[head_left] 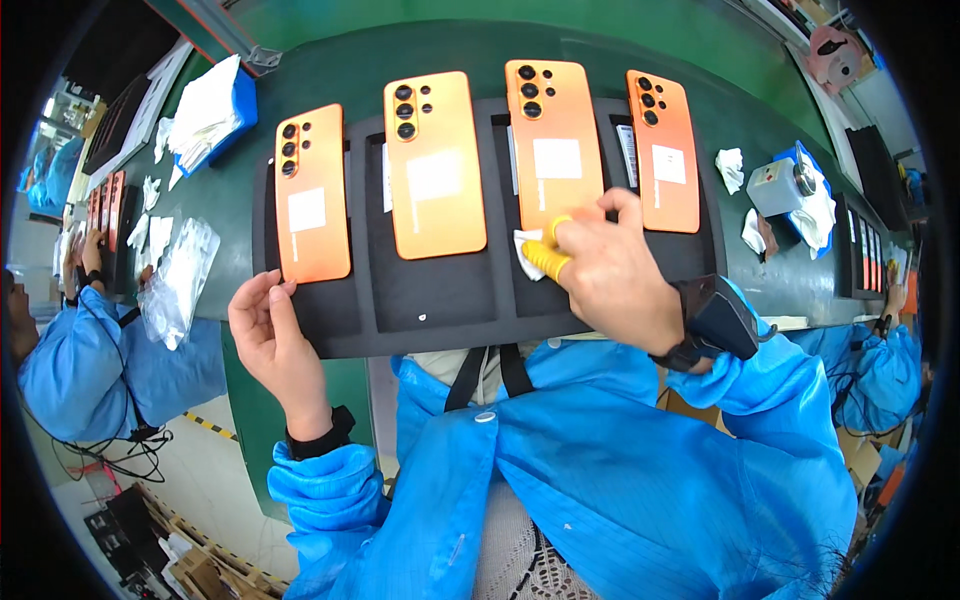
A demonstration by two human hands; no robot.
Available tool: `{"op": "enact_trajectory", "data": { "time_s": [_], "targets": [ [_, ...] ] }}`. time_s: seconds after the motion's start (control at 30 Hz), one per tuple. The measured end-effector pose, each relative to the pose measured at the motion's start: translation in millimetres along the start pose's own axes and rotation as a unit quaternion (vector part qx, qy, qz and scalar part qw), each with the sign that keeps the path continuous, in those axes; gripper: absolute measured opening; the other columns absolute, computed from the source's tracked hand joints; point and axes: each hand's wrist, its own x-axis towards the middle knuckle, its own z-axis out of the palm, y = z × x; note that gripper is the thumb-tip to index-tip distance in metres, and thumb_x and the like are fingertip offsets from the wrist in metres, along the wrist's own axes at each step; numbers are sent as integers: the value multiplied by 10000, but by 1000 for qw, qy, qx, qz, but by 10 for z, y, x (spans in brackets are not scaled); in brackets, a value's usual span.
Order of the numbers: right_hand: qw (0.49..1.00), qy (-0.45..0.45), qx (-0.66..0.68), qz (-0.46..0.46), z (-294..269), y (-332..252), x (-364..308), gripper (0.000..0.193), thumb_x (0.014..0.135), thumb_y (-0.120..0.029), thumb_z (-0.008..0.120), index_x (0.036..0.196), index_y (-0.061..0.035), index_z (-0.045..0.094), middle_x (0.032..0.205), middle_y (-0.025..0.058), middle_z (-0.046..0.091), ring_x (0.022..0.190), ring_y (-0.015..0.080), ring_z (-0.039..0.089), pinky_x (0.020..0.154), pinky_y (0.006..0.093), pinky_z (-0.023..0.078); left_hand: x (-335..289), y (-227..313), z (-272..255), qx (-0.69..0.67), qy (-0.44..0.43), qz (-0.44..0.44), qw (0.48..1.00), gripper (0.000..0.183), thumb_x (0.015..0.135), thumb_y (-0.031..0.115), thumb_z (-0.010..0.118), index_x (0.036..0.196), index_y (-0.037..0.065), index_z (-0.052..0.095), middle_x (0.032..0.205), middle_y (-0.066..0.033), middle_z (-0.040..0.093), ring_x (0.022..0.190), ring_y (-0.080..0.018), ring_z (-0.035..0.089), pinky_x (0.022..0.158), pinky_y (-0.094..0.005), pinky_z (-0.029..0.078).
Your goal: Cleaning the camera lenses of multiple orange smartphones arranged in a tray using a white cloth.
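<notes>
Four orange phones lie back up on a black foam tray [425,290] with recessed compartments: a left phone [315,245], a second phone [437,220], a third phone [553,110] and a right phone [670,210]. Each has a white square label on its back. My right hand [620,270], with yellow finger cots on, pinches a white wipe [527,258] at the lower end of the third phone. At the tray's left edge, my left hand [272,325] has its fingers curled by the left phone's lower corner; anything between them is hidden.
Blue boxes of white wipes stand at left [240,105] and right [815,205], the right one beside a pale bottle [775,190]. Crumpled wipes [730,170] and a clear plastic bag [180,285] lie on the green table. Blue-sleeved co-workers sit on both sides.
</notes>
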Motion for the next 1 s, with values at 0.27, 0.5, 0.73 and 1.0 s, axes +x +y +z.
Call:
{"op": "enact_trajectory", "data": {
  "time_s": [0.27,0.5,0.73,1.0],
  "targets": [
    [982,97,-37,160,-378,374,-259,353,685,57,591,976,-81,737,909,45,598,836,208,557,854,396,317,-13,-34,48,10,-27,0,1000,146,963,49,518,1092,-10,553,1033,-96,622,883,-134,587,830,-259,472],
    [963,107,-65,238,-458,685,-600,363,696,94,585,971,-85,739,915,60,610,875,210,570,881,389,321,-57,146,91,36,-12,-7,999,172,971,80,519,1101,-25,558,1049,-99,618,920,-141,595,850,-267,469],
    [967,138,-96,191,-378,854,-611,301,711,62,589,930,-86,732,911,57,610,843,223,575,868,401,332,-493,727,616,140,-256,191,937,200,871,-9,566,1067,-29,599,1086,-146,637,1029,-253,605,1004,-406,401],
    [991,91,-45,84,-188,627,-776,43,655,-96,663,629,-63,672,739,23,509,770,191,570,879,446,322,-770,843,1112,198,-390,243,866,260,804,10,634,1063,29,619,1177,-126,628,1164,-308,566,1102,-537,264]
  ]
}}
